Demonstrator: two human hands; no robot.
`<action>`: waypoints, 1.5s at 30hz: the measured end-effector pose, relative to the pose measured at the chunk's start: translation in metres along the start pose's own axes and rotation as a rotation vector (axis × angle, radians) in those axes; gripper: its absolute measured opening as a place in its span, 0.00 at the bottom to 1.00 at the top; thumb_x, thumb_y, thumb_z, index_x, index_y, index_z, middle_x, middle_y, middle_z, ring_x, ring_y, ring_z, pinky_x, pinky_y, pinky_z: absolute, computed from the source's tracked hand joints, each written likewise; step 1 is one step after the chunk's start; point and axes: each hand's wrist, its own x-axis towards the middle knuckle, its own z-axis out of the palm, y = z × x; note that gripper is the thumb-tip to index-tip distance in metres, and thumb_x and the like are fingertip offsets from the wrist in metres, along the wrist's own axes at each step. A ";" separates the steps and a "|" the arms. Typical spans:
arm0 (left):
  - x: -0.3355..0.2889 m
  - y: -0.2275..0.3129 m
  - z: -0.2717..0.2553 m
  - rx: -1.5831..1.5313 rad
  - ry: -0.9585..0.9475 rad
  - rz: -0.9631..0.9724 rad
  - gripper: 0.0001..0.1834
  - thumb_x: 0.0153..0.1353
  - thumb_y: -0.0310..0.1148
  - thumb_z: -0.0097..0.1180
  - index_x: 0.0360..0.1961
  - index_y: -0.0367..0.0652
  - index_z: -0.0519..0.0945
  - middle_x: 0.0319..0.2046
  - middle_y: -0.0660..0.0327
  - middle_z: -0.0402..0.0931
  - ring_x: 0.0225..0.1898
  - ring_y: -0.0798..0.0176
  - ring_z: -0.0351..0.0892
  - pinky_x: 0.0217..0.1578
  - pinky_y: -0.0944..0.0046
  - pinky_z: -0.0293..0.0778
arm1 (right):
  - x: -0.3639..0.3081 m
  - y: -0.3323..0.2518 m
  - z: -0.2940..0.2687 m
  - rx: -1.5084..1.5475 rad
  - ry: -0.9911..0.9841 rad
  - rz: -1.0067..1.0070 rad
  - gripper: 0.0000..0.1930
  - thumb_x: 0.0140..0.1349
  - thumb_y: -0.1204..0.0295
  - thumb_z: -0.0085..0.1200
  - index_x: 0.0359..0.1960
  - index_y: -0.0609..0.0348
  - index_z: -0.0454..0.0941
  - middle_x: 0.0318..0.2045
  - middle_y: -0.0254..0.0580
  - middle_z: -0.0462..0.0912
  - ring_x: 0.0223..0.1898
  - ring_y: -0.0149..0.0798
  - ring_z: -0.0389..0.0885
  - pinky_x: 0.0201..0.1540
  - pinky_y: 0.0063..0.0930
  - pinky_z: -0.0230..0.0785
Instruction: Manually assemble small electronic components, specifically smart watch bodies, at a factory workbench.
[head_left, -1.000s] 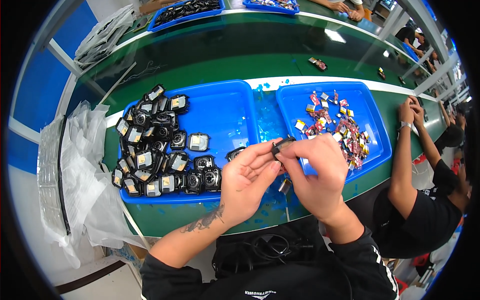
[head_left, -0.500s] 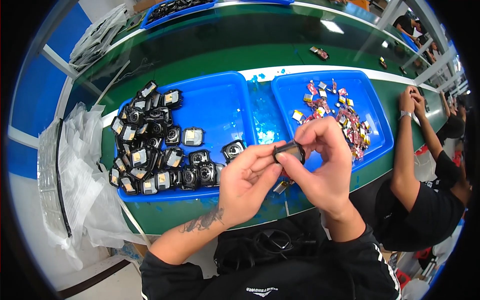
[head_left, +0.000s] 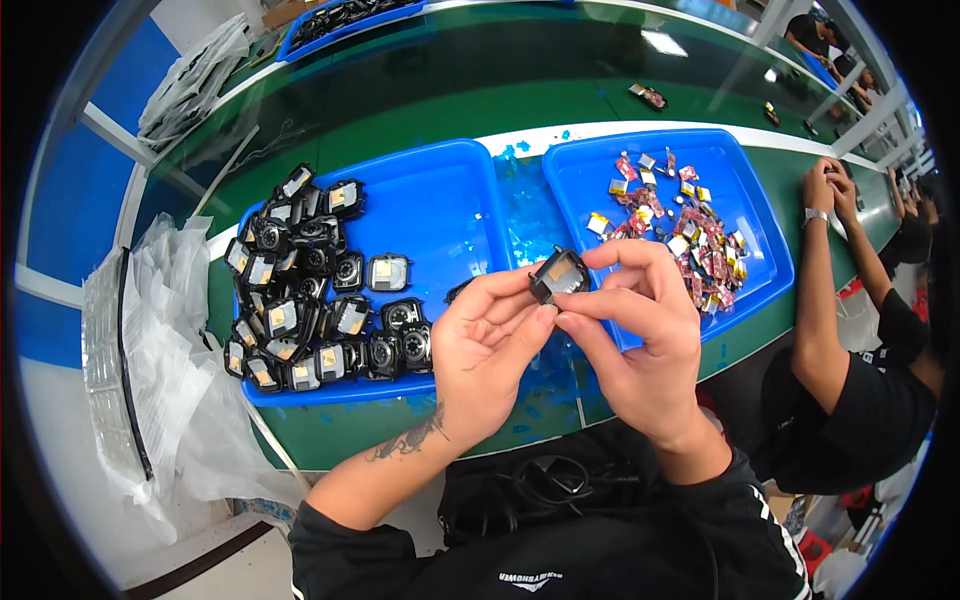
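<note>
Between my hands is a black smartwatch case (head_left: 560, 276), tilted so its inside with a silver and tan plate shows. My left hand (head_left: 480, 355) grips its left edge with thumb and fingertips. My right hand (head_left: 645, 345) pinches at its right and lower edges. To the left, similar watch cases (head_left: 283, 318) lie piled in a blue tray (head_left: 478, 165). At the right, a second blue tray (head_left: 735, 150) contains small red circuit boards with silver and yellow batteries (head_left: 710, 252).
A green conveyor belt (head_left: 420, 100) runs behind the trays, carrying a few loose parts (head_left: 648, 96). Clear plastic sheets (head_left: 185, 350) hang at the left. Another person's forearms (head_left: 815, 290) are close on the right. Blue scraps litter the strip between the trays.
The watch case has turned in my fingers, so more of its inner plate shows. My right fingers have shifted toward its lower edge. Loose parts on the belt have moved slightly right.
</note>
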 end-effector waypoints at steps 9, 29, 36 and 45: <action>-0.001 0.000 0.005 -0.075 0.086 -0.072 0.17 0.65 0.19 0.51 0.54 0.31 0.68 0.51 0.46 0.76 0.52 0.58 0.78 0.53 0.59 0.77 | -0.003 0.001 -0.003 -0.016 0.010 0.031 0.13 0.47 0.86 0.65 0.35 0.60 0.86 0.42 0.45 0.78 0.30 0.32 0.79 0.32 0.24 0.72; -0.002 0.009 0.006 0.168 -0.083 -0.059 0.23 0.67 0.19 0.49 0.62 0.27 0.66 0.56 0.49 0.73 0.56 0.62 0.74 0.58 0.63 0.71 | 0.014 -0.005 -0.008 -0.087 -0.043 -0.013 0.08 0.47 0.84 0.64 0.28 0.60 0.81 0.26 0.40 0.82 0.27 0.42 0.80 0.30 0.30 0.68; -0.005 0.016 0.004 0.193 -0.210 -0.114 0.24 0.67 0.18 0.48 0.64 0.28 0.64 0.56 0.50 0.73 0.57 0.63 0.73 0.57 0.66 0.71 | 0.013 -0.003 -0.017 -0.051 -0.010 0.056 0.17 0.40 0.82 0.69 0.27 0.57 0.71 0.28 0.31 0.69 0.29 0.25 0.66 0.31 0.18 0.59; -0.001 0.004 0.002 0.178 -0.130 -0.089 0.19 0.66 0.19 0.50 0.57 0.27 0.70 0.52 0.50 0.76 0.53 0.65 0.77 0.52 0.70 0.74 | 0.019 0.029 -0.010 0.516 -0.189 0.407 0.18 0.45 0.78 0.68 0.32 0.54 0.68 0.29 0.26 0.68 0.30 0.20 0.64 0.32 0.15 0.59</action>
